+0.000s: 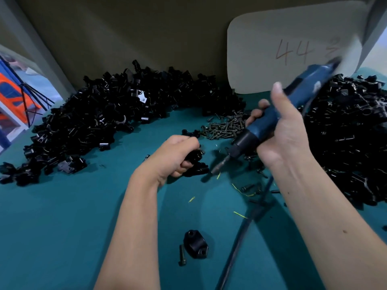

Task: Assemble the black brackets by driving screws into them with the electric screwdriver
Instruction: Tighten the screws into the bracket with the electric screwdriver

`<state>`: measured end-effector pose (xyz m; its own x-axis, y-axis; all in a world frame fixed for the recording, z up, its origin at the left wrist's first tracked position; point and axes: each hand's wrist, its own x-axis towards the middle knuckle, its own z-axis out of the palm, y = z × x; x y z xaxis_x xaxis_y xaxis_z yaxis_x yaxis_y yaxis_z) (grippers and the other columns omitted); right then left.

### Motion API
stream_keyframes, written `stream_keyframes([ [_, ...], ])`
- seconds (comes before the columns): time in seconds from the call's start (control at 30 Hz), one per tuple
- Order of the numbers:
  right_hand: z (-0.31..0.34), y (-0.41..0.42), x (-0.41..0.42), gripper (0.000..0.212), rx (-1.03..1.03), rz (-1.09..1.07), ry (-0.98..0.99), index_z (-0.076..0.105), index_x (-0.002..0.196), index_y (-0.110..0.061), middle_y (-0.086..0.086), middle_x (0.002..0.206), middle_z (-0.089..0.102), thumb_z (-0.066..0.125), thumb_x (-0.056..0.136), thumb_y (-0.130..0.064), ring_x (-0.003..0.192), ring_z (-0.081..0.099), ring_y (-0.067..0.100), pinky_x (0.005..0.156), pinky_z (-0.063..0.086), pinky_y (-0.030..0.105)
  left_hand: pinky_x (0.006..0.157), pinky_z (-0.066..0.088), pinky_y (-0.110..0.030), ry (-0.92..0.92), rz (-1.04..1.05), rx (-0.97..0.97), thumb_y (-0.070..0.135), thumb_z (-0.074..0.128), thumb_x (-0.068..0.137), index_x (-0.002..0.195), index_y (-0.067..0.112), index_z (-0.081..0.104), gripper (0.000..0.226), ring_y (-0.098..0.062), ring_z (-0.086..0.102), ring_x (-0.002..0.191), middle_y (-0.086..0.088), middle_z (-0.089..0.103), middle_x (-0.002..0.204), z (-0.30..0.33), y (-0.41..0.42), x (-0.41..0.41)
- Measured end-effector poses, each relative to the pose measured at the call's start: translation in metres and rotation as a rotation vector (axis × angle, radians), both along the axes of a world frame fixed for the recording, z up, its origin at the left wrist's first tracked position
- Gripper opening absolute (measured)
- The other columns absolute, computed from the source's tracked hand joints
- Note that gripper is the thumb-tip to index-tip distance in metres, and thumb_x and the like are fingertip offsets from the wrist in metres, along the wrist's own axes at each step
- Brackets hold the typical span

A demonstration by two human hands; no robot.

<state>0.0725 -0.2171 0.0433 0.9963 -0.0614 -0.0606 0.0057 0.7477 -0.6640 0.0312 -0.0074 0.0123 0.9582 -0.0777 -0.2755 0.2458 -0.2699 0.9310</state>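
no bins in view; parts lie loose on a teal table. big heaps of black brackets at left & far right, w/ a screw pile between. left hand curls tight round a black bracket held at table centre. right hand clamps the blue electric screwdriver, bit angled down twd that bracket. a lone bracket half & a screw lie near the front edge.

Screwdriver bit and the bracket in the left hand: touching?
Cannot tell. Head view shows the screwdriver bit blurred beside the bracket; no plain contact or gap.
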Motion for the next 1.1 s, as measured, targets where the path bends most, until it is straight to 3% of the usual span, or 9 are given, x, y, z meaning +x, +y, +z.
stream_keyframes([
  [0.1,0.006,-0.001,-0.001,0.034,0.107,-0.083,0.010,0.051,0.089,-0.019,-0.003,0.071,0.056,0.075,0.091,-0.043,0.056,0.052,0.012,0.058,0.048,0.026,0.043,0.017,-0.016,0.048,-0.031,0.133,0.041,0.053,0.071,0.058,0.026,0.040,0.024,-0.013,0.021,0.042,0.005,0.034,0.049,0.002,0.004,0.001],
  [0.4,0.008,0.004,-0.006,0.031,0.187,-0.191,0.025,0.044,0.082,-0.019,-0.002,0.066,0.048,0.061,0.098,-0.039,0.051,0.043,0.013,0.053,0.039,0.026,0.041,0.019,-0.017,0.057,-0.124,0.251,0.041,0.052,0.068,0.057,0.024,0.037,0.025,-0.013,0.023,0.040,0.007,0.036,0.048,0.005,-0.008,0.003],
  [1.1,0.009,0.002,-0.007,0.031,0.148,-0.232,-0.069,0.044,0.079,-0.017,0.000,0.066,0.047,0.058,0.099,-0.035,0.051,0.042,0.014,0.051,0.039,0.026,0.042,0.017,-0.016,0.132,-0.079,0.089,0.037,0.053,0.075,0.054,0.026,0.048,0.024,-0.011,0.024,0.042,0.004,0.043,0.051,0.002,-0.018,0.003],
])
